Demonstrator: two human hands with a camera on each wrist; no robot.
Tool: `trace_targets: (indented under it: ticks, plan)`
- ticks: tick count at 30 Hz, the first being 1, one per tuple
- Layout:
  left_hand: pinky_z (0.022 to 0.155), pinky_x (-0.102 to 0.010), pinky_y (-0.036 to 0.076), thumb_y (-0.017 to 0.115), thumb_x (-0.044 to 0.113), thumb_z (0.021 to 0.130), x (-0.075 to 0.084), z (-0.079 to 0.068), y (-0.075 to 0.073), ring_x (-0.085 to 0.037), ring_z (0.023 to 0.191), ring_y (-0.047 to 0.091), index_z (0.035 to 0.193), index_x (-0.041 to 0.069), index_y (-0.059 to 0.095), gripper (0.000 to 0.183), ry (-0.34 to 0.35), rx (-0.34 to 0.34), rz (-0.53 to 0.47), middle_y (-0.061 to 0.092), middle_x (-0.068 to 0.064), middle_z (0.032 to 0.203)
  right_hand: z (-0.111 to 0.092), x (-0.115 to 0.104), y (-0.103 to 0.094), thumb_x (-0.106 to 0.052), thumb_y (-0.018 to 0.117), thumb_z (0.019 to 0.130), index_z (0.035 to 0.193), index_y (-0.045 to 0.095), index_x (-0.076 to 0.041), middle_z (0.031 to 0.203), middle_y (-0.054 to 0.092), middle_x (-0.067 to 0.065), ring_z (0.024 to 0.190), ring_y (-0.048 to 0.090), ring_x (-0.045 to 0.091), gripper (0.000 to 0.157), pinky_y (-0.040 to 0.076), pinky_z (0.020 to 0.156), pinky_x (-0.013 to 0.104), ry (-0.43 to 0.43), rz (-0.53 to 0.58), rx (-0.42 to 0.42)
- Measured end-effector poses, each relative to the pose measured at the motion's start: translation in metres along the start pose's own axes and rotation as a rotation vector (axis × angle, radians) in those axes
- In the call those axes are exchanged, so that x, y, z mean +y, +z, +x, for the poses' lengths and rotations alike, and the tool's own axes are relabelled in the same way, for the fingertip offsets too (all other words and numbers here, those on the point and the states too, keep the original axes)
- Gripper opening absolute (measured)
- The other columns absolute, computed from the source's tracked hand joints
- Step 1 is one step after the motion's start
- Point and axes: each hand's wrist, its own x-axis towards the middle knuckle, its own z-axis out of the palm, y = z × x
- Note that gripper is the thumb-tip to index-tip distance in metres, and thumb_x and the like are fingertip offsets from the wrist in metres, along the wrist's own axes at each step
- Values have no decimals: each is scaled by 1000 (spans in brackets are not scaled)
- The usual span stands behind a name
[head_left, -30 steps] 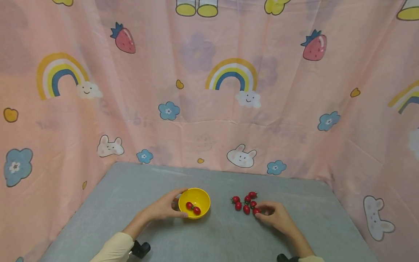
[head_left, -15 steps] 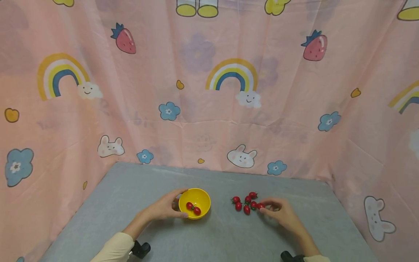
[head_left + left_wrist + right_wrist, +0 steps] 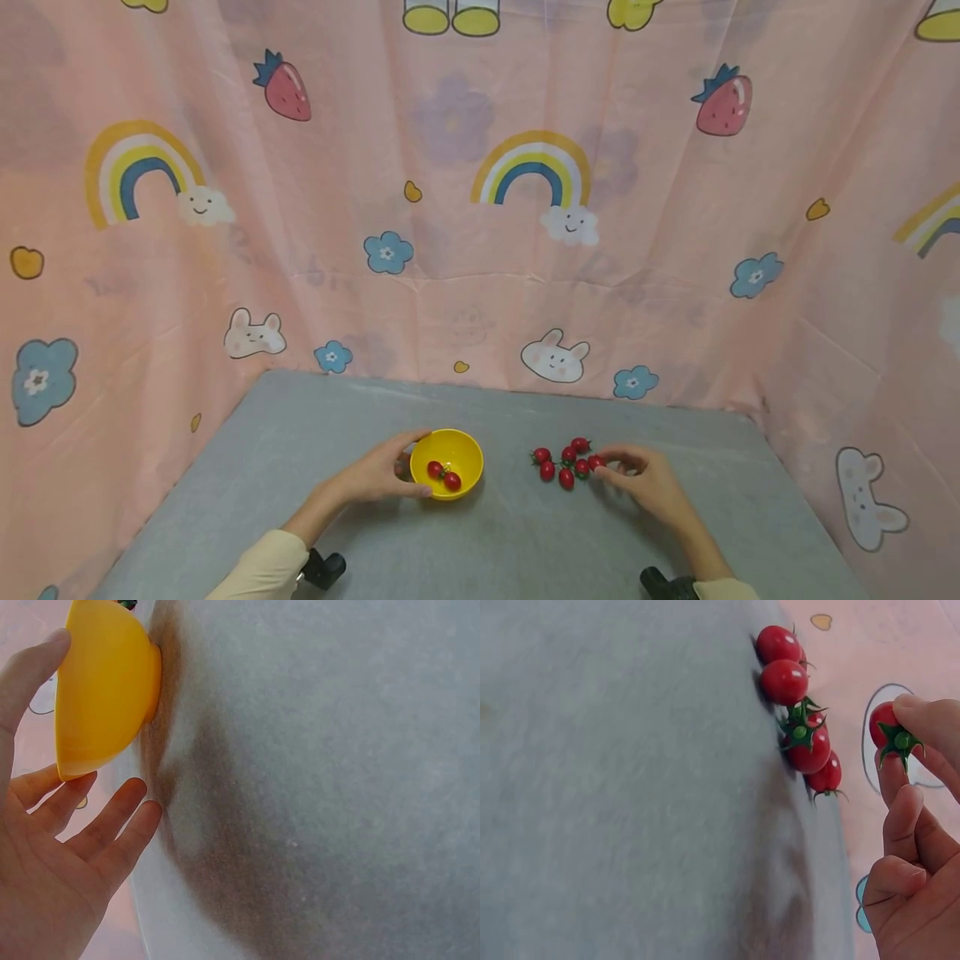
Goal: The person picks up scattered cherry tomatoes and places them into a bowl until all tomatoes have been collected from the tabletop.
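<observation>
My left hand (image 3: 378, 473) holds a yellow bowl (image 3: 468, 468) by its rim, thumb on the near side and fingers on the far side. The bowl (image 3: 109, 690) stands upright on the table. Two cherry tomatoes (image 3: 452, 481) lie inside it. My right hand (image 3: 648, 483) pinches a single cherry tomato (image 3: 883, 727) between thumb and fingertips; its green calyx shows in the right wrist view, and it is off the table. Just left of that hand lies a cluster of several cherry tomatoes (image 3: 566, 479).
A grey table (image 3: 510, 542) extends under both hands. Behind it and at the sides hangs a pink curtain (image 3: 660, 250) with printed rainbows, bunnies and flowers. Black wrist camera mounts (image 3: 324, 570) sit at both wrists.
My right hand has moved slightly right and away from me, bringing one cherry tomato up from the cluster's near right side. The left hand and bowl have stayed put.
</observation>
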Motion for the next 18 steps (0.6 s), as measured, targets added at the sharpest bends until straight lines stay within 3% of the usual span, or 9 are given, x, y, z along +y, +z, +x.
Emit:
trace_targets:
  ticks: [6,18]
  plan:
    - [95,-44,53,85,25,86,1,0,0,-33,116,59,154,2,37,87,9,0,-12,42,-21,151,5,-4,4,-22,83,87,108,77,-10,96,72,-2,74,57,17,24,51,68,29,-20,-35,17]
    - [94,-45,54,85,25,85,2,1,-1,-33,114,60,153,2,38,86,15,-1,25,43,-21,151,13,-12,16,-20,83,87,108,77,-7,98,73,0,79,59,20,26,51,67,28,-27,13,28]
